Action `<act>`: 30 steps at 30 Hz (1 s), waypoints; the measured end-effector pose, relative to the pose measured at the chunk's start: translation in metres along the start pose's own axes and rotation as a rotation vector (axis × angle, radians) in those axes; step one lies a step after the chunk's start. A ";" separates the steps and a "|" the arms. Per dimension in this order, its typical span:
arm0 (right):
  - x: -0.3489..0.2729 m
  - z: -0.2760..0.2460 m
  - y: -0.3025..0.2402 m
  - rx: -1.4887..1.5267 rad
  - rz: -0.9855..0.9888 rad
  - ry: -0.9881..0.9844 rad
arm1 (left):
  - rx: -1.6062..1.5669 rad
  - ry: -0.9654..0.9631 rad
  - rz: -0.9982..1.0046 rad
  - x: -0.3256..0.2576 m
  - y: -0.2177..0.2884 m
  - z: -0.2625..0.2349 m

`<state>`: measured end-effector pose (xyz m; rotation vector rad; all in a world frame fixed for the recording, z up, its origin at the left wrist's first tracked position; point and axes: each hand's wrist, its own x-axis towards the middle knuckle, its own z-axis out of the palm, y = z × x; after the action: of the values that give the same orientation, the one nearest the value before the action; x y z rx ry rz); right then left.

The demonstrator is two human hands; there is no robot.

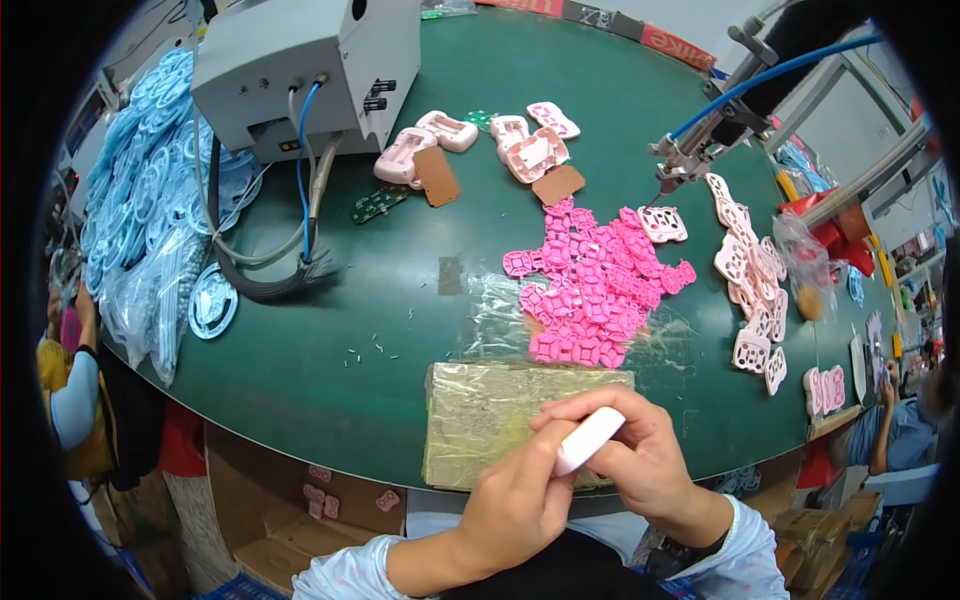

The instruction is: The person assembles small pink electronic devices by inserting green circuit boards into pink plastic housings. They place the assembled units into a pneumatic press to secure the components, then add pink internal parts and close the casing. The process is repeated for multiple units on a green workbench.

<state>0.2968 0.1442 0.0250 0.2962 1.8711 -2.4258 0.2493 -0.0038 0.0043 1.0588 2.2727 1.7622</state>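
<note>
White piece (pixel 590 441) held above a wrapped block (pixel 480 410).
Head view: 2 bare hands, left hand (pixel 515 500) and right hand (pixel 645 455), grip the piece between their fingers. Below the table (pixel 330 405), a cardboard box (pixel 235 470) holds pink parts (pixel 387 500); at left, a clear bag (pixel 150 325) shows blue contents.

Left hand (pixel 512 500) and right hand (pixel 648 458) around 1 white casing (pixel 590 441), yellowish block (pixel 472 420) beneath

Lettering (pixel 597 17) on the red-and-black strip (pixel 676 46) edging the green table (pixel 480 62)
</note>
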 end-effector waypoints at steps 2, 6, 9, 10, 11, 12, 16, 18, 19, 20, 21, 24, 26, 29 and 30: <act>0.003 -0.003 -0.003 0.104 0.053 -0.042 | -0.124 -0.039 -0.087 0.007 0.002 -0.008; -0.012 -0.022 -0.010 0.200 0.144 -0.143 | -0.543 -0.053 -0.408 0.020 -0.009 -0.024; -0.022 -0.034 -0.011 0.158 0.212 -0.177 | -0.685 -0.056 -0.555 0.022 -0.002 -0.037; -0.026 -0.038 -0.012 0.151 0.243 -0.183 | -0.606 -0.061 -0.528 0.020 -0.006 -0.040; -0.025 -0.046 -0.009 0.233 0.277 -0.214 | -0.527 -0.068 -0.500 0.018 -0.011 -0.042; -0.026 -0.049 -0.005 0.386 0.309 -0.216 | -0.450 -0.070 -0.467 0.017 -0.015 -0.041; -0.034 -0.055 0.000 0.550 0.283 -0.219 | -0.453 -0.014 -0.501 0.016 -0.013 -0.034; -0.035 -0.054 -0.011 0.327 0.240 -0.243 | -0.453 -0.006 -0.514 0.015 -0.014 -0.033; -0.035 -0.047 -0.021 0.237 0.257 -0.147 | -0.450 -0.002 -0.520 0.014 -0.016 -0.033; -0.036 -0.049 -0.019 0.122 0.194 -0.071 | -0.377 0.005 -0.461 0.013 -0.020 -0.033; -0.038 -0.051 -0.016 0.007 0.132 0.006 | -0.305 0.011 -0.403 0.011 -0.026 -0.034; -0.040 -0.044 -0.020 -0.262 -0.060 0.214 | 0.049 -0.119 -0.156 0.009 -0.040 -0.030; -0.043 -0.042 -0.021 -0.378 -0.134 0.265 | 0.296 -0.148 0.002 0.010 -0.039 -0.028; -0.034 -0.036 -0.020 -0.527 -0.202 0.325 | 0.422 -0.072 0.099 0.007 -0.032 -0.020; -0.030 -0.036 -0.020 -0.572 -0.208 0.333 | 0.363 -0.094 0.051 0.002 -0.026 -0.019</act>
<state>0.3268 0.1824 0.0412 0.5050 2.7552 -1.9043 0.2268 -0.0207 -0.0114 1.2336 2.5864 1.3080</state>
